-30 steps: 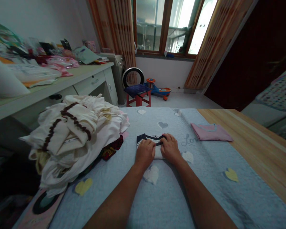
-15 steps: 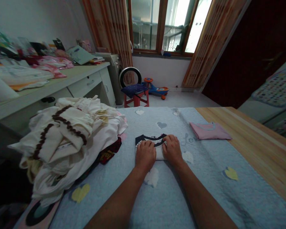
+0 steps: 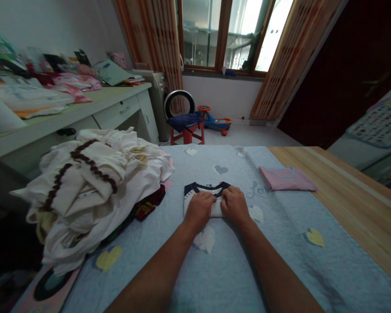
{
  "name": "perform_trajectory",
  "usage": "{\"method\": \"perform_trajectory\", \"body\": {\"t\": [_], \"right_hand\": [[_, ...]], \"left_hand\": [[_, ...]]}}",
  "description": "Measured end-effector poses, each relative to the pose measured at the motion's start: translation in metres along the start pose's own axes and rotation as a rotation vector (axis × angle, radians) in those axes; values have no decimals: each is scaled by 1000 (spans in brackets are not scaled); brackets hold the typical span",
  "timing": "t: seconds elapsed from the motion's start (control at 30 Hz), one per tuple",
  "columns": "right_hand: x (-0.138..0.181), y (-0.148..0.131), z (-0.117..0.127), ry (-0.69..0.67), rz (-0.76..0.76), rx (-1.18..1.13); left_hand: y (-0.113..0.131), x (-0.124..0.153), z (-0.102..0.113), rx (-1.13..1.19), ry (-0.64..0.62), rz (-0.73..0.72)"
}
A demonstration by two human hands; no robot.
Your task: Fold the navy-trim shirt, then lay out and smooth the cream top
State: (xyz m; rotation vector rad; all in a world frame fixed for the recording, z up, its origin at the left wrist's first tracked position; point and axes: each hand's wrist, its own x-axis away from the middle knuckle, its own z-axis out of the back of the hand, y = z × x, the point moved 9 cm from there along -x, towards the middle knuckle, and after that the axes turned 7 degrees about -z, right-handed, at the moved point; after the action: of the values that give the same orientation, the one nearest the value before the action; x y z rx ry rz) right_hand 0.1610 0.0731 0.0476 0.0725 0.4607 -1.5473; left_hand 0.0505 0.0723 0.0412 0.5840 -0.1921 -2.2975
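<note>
We rested two hands, the left hand (image 3: 199, 208) and the right hand (image 3: 235, 204), fingers bent, on one folded white shirt (image 3: 217, 210) near the middle of the blue cloth (image 3: 226, 274); whether they gripped it, we could not tell. One clothes pile (image 3: 130, 174) lay to our left, one folded pink shirt (image 3: 291, 181) to our right. Farther off, we saw one red stool (image 3: 187, 137), one ride-on toy (image 3: 218, 123) and two curtains (image 3: 159, 39) flanking one window (image 3: 224, 34).
</note>
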Motion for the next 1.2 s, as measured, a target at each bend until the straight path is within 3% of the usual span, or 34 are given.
{"method": "perform_trajectory", "body": {"t": [0.13,0.27,0.6,0.77,0.97,1.2], "right_hand": [[1,2,1,13,-11,-43],[4,-9,0,-16,92,-137],[2,-12,-1,-27,138,-177],[5,-18,5,26,188,-253],[10,-30,-3,-63,257,-204],[6,-29,-8,-84,211,-100]], "left_hand": [[-2,0,-5,-17,18,-21],[0,1,-7,-78,0,-12],[-13,11,-7,-136,1,150],[-25,13,-2,-12,104,203],[-28,14,14,54,253,214],[-21,10,14,-104,74,194]]}}
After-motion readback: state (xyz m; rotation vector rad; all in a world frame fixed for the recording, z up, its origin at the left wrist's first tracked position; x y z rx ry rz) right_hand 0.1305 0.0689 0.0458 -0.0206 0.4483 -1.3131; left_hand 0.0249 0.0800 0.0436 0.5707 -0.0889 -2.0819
